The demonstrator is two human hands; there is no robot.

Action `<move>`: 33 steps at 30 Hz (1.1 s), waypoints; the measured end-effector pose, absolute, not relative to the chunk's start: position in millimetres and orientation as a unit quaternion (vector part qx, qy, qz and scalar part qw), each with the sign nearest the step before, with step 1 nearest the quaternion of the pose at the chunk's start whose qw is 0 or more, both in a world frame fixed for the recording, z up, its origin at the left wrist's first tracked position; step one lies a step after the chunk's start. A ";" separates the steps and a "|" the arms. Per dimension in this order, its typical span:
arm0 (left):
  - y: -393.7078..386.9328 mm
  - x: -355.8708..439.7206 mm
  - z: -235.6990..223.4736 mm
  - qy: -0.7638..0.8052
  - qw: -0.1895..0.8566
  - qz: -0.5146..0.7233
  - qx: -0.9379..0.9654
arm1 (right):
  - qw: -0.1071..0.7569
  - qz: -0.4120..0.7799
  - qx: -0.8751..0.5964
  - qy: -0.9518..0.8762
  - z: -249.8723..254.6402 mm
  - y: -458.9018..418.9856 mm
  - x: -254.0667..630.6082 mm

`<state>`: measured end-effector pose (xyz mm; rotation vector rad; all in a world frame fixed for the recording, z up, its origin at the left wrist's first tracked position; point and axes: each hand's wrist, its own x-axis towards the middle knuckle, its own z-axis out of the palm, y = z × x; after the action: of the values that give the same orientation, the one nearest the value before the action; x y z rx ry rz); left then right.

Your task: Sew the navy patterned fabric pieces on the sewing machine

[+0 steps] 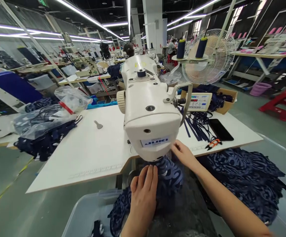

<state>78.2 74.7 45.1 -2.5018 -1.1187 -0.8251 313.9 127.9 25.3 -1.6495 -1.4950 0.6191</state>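
Navy fabric [174,176] below the head of the white sewing machine [153,108], at the recess in the bench's [91,141] front edge. Surface: curling, looping bands, mid-blue with a slight sheen against darker navy; bunched, uneven. Its upper part is hidden by the machine head.

Left hand [144,191]: palm down on the fabric's left side, fingers side by side, narrow; cannot tell if it pinches any cloth. Right hand [182,153]: at the right of the machine head, fingertips hidden behind it; grip cannot be told.

Similar cloth in a dark heap [246,181] below the bench's front edge, right side, and in a clear bin [83,210] at lower left.

On the bench: black phone [221,129] toward the right corner, orange-handled snips [214,143] just beside it near the front edge; navy straps [196,126] left of the phone; small grey metal piece [98,124] on the left part.
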 end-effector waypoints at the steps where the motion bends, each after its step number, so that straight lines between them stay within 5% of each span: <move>1: 74.6 78.0 45.5 -0.390 0.143 -0.281 -0.865 | 0.397 0.229 -0.675 -0.578 21.5 134.8 328.6; 8: 73.9 81.3 46.2 -0.381 0.178 -0.275 -0.864 | 0.329 0.150 -0.804 -0.472 2.7 177.9 413.8; 13: 71.7 85.3 48.9 -0.381 0.198 -0.271 -0.862 | 0.300 0.198 -0.826 -0.434 -5.7 198.6 421.1; 28: 68.2 79.4 59.4 -0.315 0.172 -0.251 -0.899 | 0.654 0.536 -0.452 -0.283 21.4 105.2 355.1; 33: 59.8 76.4 77.3 -0.297 0.122 -0.127 -0.939 | 0.571 0.700 -0.386 -0.188 29.7 69.8 307.6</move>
<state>76.4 59.8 77.3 -2.7394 -0.8664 -0.3710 307.6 69.8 29.7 -0.9059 -0.4403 1.6425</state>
